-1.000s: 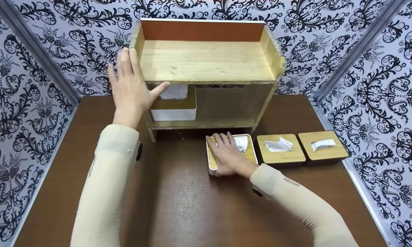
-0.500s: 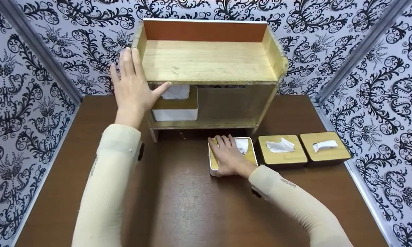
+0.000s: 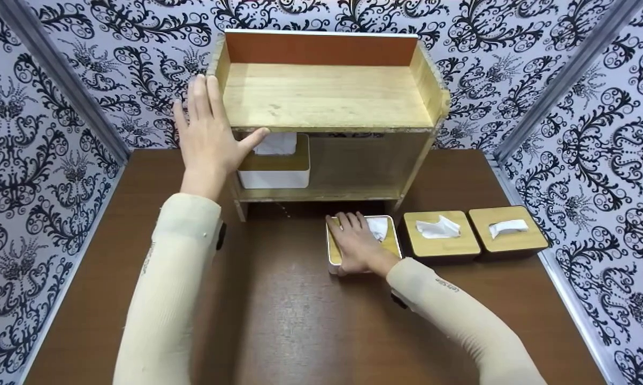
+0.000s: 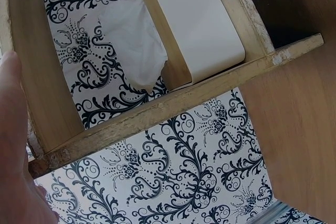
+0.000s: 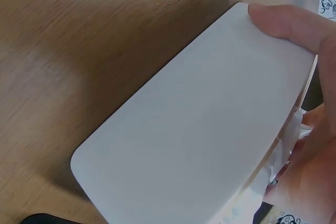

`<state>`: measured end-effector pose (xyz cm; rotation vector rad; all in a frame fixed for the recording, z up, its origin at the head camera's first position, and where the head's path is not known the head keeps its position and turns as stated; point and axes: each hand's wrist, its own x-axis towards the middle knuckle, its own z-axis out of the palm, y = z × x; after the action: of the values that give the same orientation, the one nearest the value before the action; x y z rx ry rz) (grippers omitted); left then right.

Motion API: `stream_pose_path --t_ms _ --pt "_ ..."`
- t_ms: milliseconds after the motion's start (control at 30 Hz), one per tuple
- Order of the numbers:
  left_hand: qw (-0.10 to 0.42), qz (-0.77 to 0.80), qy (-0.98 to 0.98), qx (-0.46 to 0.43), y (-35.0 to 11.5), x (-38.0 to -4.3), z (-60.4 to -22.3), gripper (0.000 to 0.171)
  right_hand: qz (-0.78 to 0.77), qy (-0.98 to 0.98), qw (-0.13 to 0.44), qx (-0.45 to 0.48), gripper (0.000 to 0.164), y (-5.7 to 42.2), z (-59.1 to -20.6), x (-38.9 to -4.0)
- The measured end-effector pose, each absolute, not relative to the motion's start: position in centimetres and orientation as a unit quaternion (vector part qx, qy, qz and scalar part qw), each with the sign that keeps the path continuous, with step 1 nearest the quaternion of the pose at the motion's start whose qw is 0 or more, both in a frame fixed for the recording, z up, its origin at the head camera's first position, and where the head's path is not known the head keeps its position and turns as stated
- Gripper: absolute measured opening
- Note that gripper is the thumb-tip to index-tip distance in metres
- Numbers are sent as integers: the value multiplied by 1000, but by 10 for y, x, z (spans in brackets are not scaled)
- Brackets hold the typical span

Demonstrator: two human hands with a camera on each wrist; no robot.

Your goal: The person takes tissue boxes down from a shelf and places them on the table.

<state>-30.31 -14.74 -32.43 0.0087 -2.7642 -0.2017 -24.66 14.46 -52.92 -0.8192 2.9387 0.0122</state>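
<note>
My left hand [image 3: 208, 139] lies along the left upright of the wooden shelf unit [image 3: 327, 96], fingers straight. Its thumb reaches over the front edge of the upper board. With my right hand [image 3: 356, 246] I grip a white tissue box [image 3: 391, 240] that has a wooden lid, in front of the shelf. In the right wrist view the thumb [image 5: 283, 22] presses the white side wall near a corner, while the other fingers spread over the lid. A tissue pokes from the lid, partly behind the hand.
Another white tissue box [image 3: 276, 178] stands at the left of the lower shelf. Two dark tissue boxes with wooden lids, one nearer [image 3: 442, 235] and one farther right [image 3: 508, 230], stand side by side. Patterned walls [image 3: 594, 133] enclose the brown table [image 3: 289, 321].
The white tissue box under my right hand has slid slightly toward me, away from the shelf. My left hand stays at the shelf's side; the view has shifted a little.
</note>
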Motion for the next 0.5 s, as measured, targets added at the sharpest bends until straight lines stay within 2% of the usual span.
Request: stream_pose_path --t_ms 500 --pt "182 -63 -981 2 -148 -304 -324 125 21 961 54 -271 131 145 -532 -248"
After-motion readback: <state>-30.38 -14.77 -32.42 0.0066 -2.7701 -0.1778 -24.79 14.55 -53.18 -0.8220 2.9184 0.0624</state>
